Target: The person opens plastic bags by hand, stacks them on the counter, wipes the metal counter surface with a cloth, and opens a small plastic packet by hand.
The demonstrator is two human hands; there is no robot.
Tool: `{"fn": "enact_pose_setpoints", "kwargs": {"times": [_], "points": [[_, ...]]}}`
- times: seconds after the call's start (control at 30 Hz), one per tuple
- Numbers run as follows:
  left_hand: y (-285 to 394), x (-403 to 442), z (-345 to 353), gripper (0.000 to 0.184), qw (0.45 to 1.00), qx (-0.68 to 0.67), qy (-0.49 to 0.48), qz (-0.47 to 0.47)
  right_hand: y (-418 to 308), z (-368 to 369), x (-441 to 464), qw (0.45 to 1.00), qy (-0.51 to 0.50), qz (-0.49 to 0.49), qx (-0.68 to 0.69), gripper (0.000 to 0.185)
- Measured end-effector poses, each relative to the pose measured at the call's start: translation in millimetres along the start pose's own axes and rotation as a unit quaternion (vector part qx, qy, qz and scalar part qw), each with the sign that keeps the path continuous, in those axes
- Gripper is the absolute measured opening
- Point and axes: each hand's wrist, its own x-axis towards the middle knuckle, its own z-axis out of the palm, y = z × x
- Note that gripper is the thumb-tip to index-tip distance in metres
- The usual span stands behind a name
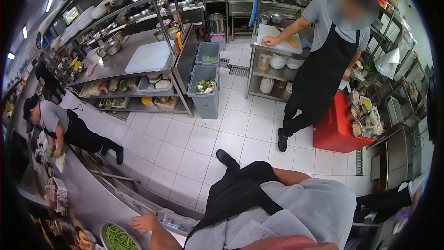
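Note:
My left hand (145, 223) is at the lower left, over the edge of the steel counter (92, 194). Its fingers are spread and nothing shows in it. Just left of it on the counter stands a metal bowl of green beans (119, 238), closest to my fingertips. Farther left is a smaller bowl with pale orange-brown food (84, 240), partly cut off by the frame's dark border. Part of my other arm (291, 176) shows beside my black apron. My right hand is hidden behind my body.
A co-worker in a black apron stands by a cutting board (277, 38) and a red bin (340, 127). Grey waste bins (203, 104) stand beside a steel prep table (115, 67). Another person bends over the left counter. Drain grates (239, 71) cross the tiled floor.

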Motion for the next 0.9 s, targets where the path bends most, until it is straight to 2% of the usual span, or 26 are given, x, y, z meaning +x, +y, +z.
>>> {"fn": "enact_pose_setpoints", "kwargs": {"times": [0.13,0.23,0.33,0.9], "points": [[-4,-12,-15,0.110,1.000,0.002,-0.013,0.022,2,1,1,1.000,-0.004,-0.002,-0.005,0.042],[-7,5,9,0.113,0.999,-0.016,-0.010,0.047,6,-4,0,1.000,-0.002,-0.003,-0.008,0.041],[-7,-5,-14,0.114,0.999,-0.027,-0.020,0.042,6,-5,4,1.000,0.004,-0.003,-0.006,0.041],[-7,-9,-16,0.108,0.999,-0.011,-0.001,0.051,-4,3,1,0.999,-0.016,0.003,-0.031,0.040]]}}
